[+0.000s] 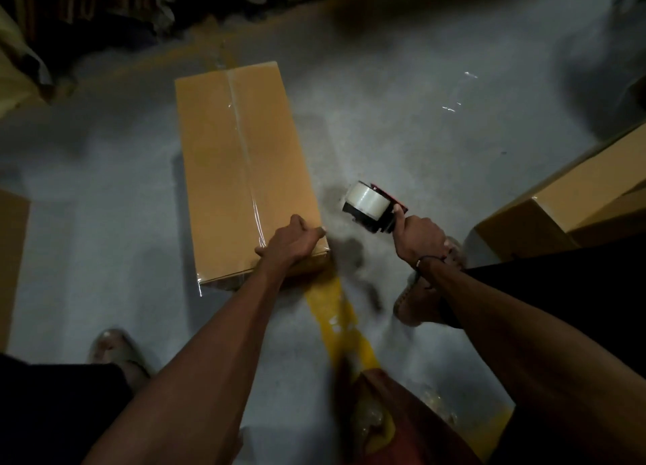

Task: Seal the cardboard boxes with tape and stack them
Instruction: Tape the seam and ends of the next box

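Head: hands (pixel 292 242) perhaps gripping box (pixel 241 164).

Dim grey concrete floor (pixel 402 122) crossed by a yellow painted stripe (pixel 335 310)

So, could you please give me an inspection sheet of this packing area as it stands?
Surface: grey concrete floor with a yellow painted line.
Job's things: cardboard box lies flat, clear tape along its centre seam; tape dispenser off the box, to its right.
Clutter: tape scraps on the floor.
Grippers: left hand grips the box's near right corner; right hand holds the dispenser.
Cables: nothing seen.
Surroundings: more cardboard boxes at right, dark.
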